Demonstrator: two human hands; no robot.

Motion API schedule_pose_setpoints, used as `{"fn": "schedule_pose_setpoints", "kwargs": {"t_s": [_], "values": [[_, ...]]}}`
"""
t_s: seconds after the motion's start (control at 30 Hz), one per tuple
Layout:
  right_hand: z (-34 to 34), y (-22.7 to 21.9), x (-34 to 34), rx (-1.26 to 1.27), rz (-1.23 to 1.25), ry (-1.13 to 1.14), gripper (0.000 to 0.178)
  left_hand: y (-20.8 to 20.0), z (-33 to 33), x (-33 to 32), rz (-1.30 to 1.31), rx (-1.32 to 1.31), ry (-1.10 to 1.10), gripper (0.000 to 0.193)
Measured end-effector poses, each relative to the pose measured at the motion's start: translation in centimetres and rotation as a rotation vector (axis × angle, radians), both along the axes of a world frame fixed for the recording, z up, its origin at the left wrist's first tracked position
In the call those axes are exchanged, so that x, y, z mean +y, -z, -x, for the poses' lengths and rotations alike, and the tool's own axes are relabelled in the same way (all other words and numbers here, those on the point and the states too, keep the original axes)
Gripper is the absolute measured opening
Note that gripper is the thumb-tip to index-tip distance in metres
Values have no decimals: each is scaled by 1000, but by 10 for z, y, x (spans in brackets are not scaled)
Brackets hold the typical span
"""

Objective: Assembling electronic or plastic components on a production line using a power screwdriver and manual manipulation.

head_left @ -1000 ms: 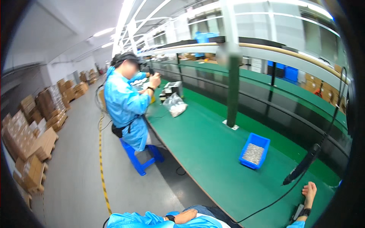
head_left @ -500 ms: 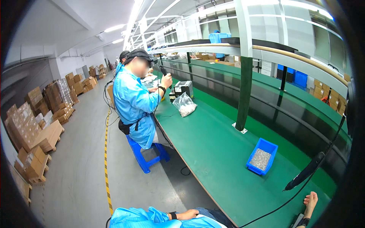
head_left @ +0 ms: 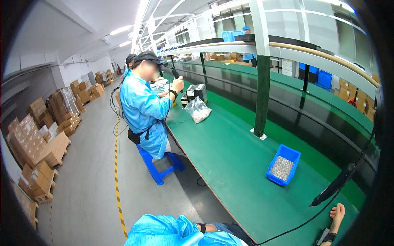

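My right hand [head_left: 337, 212] rests on the green tabletop at the lower right, its fingers loosely curled with nothing seen in them. A dark band circles that wrist. Just beyond it hangs a black electric screwdriver [head_left: 333, 187], tip down and apart from the hand. My left hand [head_left: 211, 228] lies low by my lap below the table edge; a black band shows at its wrist and its fingers are hidden. Farther up the table stands a blue bin [head_left: 297, 154] holding many small metal parts [head_left: 282, 168], which look like screws.
A green workbench [head_left: 230, 164] runs away to the far left, with a dark green post [head_left: 263, 98] on it. A co-worker [head_left: 145, 104] in blue stands by a blue stool [head_left: 158, 166], near a clear bag [head_left: 198, 110] of white pieces. A black cable crosses the table's near corner.
The view has shifted slightly. My left forearm and sleeve have moved a little to the right, and less of that hand shows. My right hand stays curled on the table.
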State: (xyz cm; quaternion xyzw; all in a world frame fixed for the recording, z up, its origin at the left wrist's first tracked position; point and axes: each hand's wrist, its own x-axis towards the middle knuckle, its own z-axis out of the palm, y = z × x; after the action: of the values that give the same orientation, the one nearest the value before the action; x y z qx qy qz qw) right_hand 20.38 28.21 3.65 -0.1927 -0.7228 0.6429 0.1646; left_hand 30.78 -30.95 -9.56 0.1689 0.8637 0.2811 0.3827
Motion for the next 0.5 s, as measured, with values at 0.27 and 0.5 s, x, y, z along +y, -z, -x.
{"fn": "schedule_pose_setpoints", "kwargs": {"t_s": [0.27,0.5], "values": [[1,-4,-5,46,-4,-8,17,-107,-3,3,118,-1,235,26],[0,-7,-8,63,-9,1,17,-198,14,-22,-61,68,451,29]]}}
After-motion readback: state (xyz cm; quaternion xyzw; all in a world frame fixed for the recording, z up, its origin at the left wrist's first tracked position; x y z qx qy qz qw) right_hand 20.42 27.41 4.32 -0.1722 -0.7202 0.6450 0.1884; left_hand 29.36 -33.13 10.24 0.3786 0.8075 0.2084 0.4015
